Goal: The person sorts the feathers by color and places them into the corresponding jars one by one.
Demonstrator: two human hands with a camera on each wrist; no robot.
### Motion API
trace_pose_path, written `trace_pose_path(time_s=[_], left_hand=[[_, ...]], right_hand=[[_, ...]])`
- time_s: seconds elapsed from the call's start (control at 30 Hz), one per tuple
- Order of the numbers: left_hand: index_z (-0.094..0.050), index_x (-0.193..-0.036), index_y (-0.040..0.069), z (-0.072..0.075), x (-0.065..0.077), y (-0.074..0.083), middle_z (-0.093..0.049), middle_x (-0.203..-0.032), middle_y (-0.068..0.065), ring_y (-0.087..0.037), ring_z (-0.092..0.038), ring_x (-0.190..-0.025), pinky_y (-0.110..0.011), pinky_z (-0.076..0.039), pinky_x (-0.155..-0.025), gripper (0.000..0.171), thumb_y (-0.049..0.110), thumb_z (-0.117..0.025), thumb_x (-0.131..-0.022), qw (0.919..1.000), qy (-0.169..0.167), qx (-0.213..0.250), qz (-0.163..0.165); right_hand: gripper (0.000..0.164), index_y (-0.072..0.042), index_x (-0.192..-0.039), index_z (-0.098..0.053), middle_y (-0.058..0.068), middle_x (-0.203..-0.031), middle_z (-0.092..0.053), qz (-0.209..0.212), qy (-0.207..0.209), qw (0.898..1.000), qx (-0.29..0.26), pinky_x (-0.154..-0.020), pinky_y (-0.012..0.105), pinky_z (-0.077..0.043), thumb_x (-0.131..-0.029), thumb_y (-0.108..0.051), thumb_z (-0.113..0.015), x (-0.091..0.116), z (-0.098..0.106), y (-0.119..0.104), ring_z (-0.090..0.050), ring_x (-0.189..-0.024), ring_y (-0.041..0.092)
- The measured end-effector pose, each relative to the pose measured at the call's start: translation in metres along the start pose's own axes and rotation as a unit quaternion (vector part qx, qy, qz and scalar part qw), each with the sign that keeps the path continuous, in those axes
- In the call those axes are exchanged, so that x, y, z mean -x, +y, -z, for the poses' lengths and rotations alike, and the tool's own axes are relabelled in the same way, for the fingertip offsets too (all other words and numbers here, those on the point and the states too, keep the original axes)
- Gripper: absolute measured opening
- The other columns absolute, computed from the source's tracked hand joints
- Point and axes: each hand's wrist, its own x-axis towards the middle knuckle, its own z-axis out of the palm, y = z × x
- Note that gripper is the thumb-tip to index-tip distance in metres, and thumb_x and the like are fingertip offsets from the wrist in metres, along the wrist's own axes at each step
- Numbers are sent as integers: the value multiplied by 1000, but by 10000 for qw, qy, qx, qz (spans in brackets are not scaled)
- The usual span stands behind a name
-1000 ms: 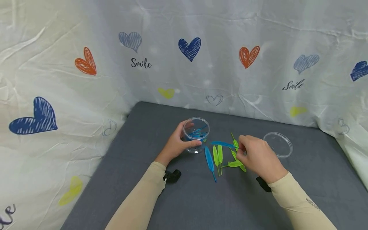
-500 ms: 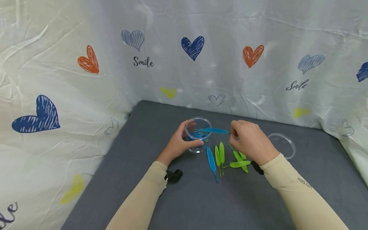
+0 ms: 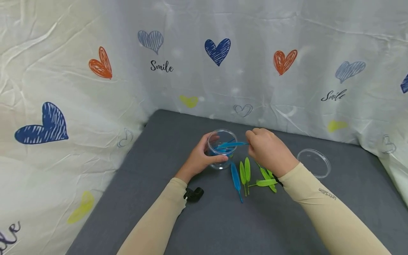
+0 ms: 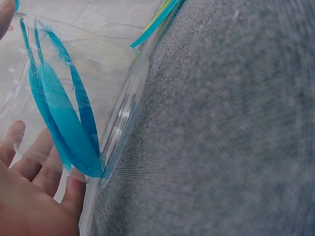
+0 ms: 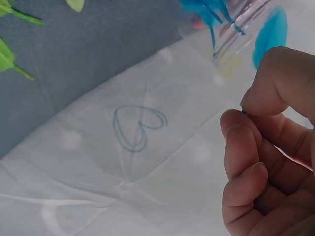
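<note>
My left hand (image 3: 200, 157) curls round a clear plastic jar (image 3: 220, 164) on the cloth, its thumb across the near side. Several blue feathers (image 4: 64, 113) stand inside the jar, seen through its wall in the left wrist view. Between thumb and forefinger, my right hand (image 3: 269, 150) pinches the quill of another blue feather (image 5: 271, 37); its vane reaches over the jar's mouth. Just right of the jar, one blue feather (image 3: 235, 179) lies on the cloth beside two green feathers (image 3: 245, 171). More green feathers (image 3: 266, 182) lie partly under the right wrist.
A clear round lid (image 3: 315, 163) lies to the right, behind the right forearm. Grey cloth (image 3: 210, 226) covers the table. A white curtain (image 3: 248, 78) printed with hearts hangs along the back and left.
My right hand has carried the pinched blue feather leftward and away from me, from above the loose feathers to the jar's mouth. My left hand keeps its hold on the jar.
</note>
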Motion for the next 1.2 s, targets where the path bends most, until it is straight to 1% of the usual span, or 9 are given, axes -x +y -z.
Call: trace_pose_path(time_s=[0.13,0.2,0.33,0.43,0.53,0.6,0.77,1.0,1.2], left_hand=[[-35,-164,43,-1,-1,0,-49,-166,10,-17,-42,-159,-55,-33,-132,96,47,-92,-86,10000,-6,53,-19],[-35,-164,42,-1,-1,1,-48,-167,7,-18,-42,-159,-55,-35,-132,97,47,-92,-86,10000,-22,79,-36],[-35,-164,41,-1,-2,1,-48,-167,3,-20,-43,-158,-55,-36,-131,97,47,-92,-86,9999,-44,116,-45],[-35,-165,41,-1,-2,1,-48,-167,4,-19,-43,-158,-56,-34,-132,97,47,-92,-86,9999,-34,116,-65],[-34,-165,42,-1,-2,1,-49,-166,6,-19,-43,-158,-55,-34,-132,97,48,-92,-87,9999,-22,106,-61],[-35,-165,41,-1,-2,1,-49,-166,5,-20,-44,-157,-55,-35,-131,96,48,-92,-87,9999,-36,132,-60],[-35,-165,39,0,-2,3,-48,-168,-1,-26,-45,-157,-57,-36,-130,99,52,-92,-86,9998,-75,189,-66],[-34,-165,39,0,-2,7,-48,-168,0,-26,-46,-156,-57,-38,-129,103,59,-91,-82,10000,-34,78,-9],[-33,-165,40,1,0,6,-49,-166,6,-25,-46,-156,-55,-42,-127,103,58,-92,-82,9999,-86,79,106]], right_hand=[[14,-3,-88,-65,7,-75,-56,297,164,9977,594,-66,35,-52,-87,8,-72,-3,0,-7,-53,-69,24],[14,-1,-92,-69,9,-79,-60,438,256,9948,884,-69,36,-56,-85,7,-78,-4,0,-11,-56,-72,25],[19,0,-95,-71,10,-83,-63,644,301,9893,1277,-71,36,-58,-83,0,-87,-7,1,-18,-58,-73,25],[19,0,-98,-73,11,-84,-64,758,291,9861,1449,-72,36,-59,-86,-2,-87,-11,0,-22,-58,-73,25],[15,1,-102,-74,12,-87,-66,837,269,9837,1568,-73,36,-60,-90,-2,-84,-14,-1,-25,-59,-74,25],[14,2,-104,-75,13,-89,-68,862,239,9829,1609,-74,35,-61,-93,-1,-81,-16,-2,-27,-60,-74,25],[20,2,-111,-77,14,-95,-71,957,166,9804,1712,-78,36,-63,-93,-1,-83,-19,-2,-33,-64,-79,26],[16,-1,-107,-75,13,-96,-71,1230,221,9753,1820,-80,36,-61,-94,-4,-84,-22,-6,-39,-65,-82,25],[15,-3,-106,-76,12,-96,-71,1324,140,9745,1808,-81,35,-62,-94,-5,-84,-22,-12,-40,-66,-84,25]])
